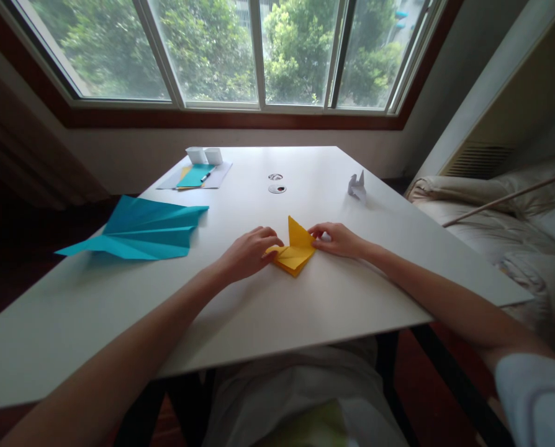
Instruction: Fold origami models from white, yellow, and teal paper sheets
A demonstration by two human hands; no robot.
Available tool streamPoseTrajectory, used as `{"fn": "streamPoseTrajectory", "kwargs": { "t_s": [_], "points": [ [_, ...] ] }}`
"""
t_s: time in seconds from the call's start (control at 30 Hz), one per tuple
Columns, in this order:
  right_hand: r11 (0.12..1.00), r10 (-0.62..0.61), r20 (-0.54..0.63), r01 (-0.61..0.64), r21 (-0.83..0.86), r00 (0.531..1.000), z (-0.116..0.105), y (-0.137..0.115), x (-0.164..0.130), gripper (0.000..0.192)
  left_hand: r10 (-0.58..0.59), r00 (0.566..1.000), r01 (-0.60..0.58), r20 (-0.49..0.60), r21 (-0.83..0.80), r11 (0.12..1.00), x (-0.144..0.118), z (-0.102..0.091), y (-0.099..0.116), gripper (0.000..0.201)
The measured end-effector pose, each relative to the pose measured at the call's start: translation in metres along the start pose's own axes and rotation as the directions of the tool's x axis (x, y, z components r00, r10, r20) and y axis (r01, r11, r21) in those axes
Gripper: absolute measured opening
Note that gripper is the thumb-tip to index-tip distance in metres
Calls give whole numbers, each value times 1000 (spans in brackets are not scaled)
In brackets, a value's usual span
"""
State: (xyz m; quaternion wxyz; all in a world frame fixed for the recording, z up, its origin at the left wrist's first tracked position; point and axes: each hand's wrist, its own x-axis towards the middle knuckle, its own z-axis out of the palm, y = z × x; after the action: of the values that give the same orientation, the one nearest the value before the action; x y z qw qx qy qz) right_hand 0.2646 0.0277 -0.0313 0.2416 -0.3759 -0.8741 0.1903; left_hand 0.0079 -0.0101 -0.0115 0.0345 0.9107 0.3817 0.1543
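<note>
A partly folded yellow paper (296, 251) lies on the white table (277, 310) in front of me, with one triangular flap standing up. My left hand (249, 251) presses its left edge with curled fingers. My right hand (338, 240) pinches its right corner between thumb and fingers. Both forearms reach in from the near edge.
A large folded blue paper shape (142, 236) lies at the table's left. At the back left sit paper sheets with a pen (196, 177) and two small white cups (204, 155). A small grey folded paper figure (357, 186) stands back right. A cushioned sofa (514, 230) is on the right.
</note>
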Motion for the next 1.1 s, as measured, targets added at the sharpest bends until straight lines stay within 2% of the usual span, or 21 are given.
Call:
{"fn": "streamPoseTrajectory", "kwargs": {
  "t_s": [0.07,0.17,0.47,0.67,0.9,1.1],
  "points": [
    [1000,-25,3,25,-18,1000,0,0,0,24,70,997,-69,39,-27,997,0,0,4,25],
    [998,-44,3,45,-32,999,0,-1,1,23,103,993,-102,58,-24,994,-1,2,6,25],
    [985,-173,-37,173,-10,984,-2,-2,0,19,59,996,-66,63,119,991,-2,2,5,27],
    [950,-291,84,298,-89,953,-3,-4,-1,30,14,997,-24,70,141,990,-2,4,2,28],
    [934,-315,114,329,-141,942,-2,-4,0,30,1,996,-18,89,190,982,-2,6,6,36],
    [921,-263,111,284,-268,958,6,-12,-1,31,22,995,-43,100,212,976,-3,8,7,35]
  ]
}}
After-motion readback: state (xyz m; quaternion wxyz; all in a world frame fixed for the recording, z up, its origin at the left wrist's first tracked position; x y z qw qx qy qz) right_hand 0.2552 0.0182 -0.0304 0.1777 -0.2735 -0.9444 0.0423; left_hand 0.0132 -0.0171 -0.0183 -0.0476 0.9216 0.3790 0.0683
